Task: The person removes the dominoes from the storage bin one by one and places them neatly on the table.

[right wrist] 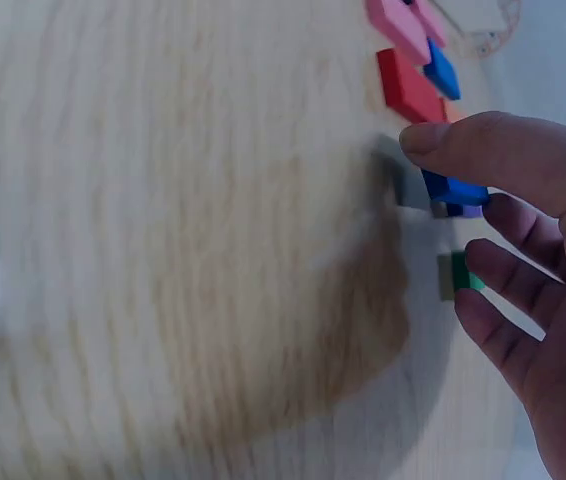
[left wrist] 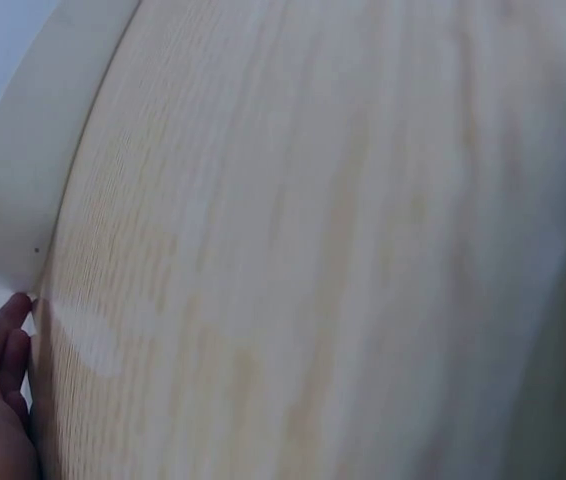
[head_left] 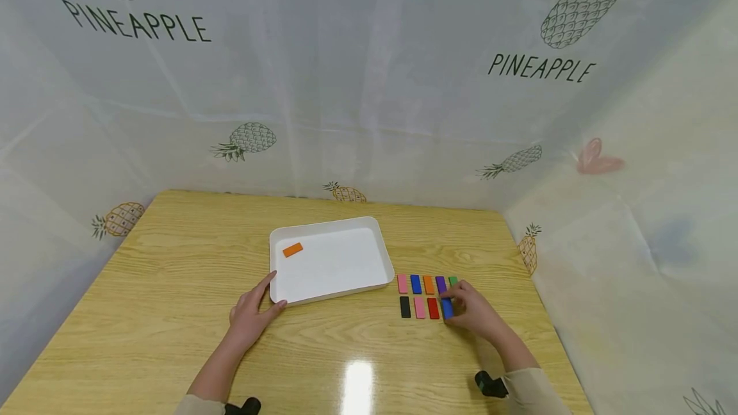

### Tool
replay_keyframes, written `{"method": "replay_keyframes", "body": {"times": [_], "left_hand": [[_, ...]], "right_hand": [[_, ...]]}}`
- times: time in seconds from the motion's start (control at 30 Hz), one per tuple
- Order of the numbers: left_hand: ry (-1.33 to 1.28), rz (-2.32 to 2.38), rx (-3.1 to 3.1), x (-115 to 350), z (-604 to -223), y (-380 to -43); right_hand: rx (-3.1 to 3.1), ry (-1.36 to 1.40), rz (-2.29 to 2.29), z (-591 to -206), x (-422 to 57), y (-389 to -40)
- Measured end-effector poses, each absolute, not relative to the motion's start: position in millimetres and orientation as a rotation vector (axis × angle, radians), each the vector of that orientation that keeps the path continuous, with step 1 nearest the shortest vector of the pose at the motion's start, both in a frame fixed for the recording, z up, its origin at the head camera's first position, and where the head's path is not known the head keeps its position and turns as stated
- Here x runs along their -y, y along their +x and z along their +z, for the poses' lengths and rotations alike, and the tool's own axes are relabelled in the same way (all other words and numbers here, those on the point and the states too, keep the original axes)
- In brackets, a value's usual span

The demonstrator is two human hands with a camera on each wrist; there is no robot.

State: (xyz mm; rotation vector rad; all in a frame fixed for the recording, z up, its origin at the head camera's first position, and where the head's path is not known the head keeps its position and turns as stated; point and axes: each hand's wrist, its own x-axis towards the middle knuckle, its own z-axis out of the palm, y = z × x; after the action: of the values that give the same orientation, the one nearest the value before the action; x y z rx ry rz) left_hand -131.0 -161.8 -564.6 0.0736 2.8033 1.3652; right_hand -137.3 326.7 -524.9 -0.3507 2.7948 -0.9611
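Note:
A white tray [head_left: 340, 258] lies on the table with one orange block [head_left: 293, 250] inside. My left hand [head_left: 250, 319] rests against its near left corner, thumb and forefinger spread along the outer walls. In the left wrist view, fingertips touch the bottom of the tray wall [left wrist: 38, 140]. To the right of the tray, my right hand [head_left: 475, 312] pinches a blue block [head_left: 447, 309] between thumb and forefinger. This blue block [right wrist: 453, 188] appears tilted in the right wrist view, the other fingers loosely bent. A red block [head_left: 433, 308] lies beside it.
Two rows of flat blocks include pink [head_left: 402, 284], blue [head_left: 416, 284], orange [head_left: 428, 284], purple [head_left: 441, 284] and green [head_left: 453, 280] ones behind, and black [head_left: 405, 307] and pink [head_left: 419, 307] ones in front. The wooden table [head_left: 323, 364] meets a pineapple-print curtain [head_left: 369, 82].

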Motion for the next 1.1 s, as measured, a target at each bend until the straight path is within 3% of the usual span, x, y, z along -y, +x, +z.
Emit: {"method": "replay_keyframes", "body": {"times": [1.1], "left_hand": [[0.080, 1.374, -2.814, 162, -564, -130]], "right_hand": [[-2.818, -0.414, -0.959, -530, -331, -138]]}}
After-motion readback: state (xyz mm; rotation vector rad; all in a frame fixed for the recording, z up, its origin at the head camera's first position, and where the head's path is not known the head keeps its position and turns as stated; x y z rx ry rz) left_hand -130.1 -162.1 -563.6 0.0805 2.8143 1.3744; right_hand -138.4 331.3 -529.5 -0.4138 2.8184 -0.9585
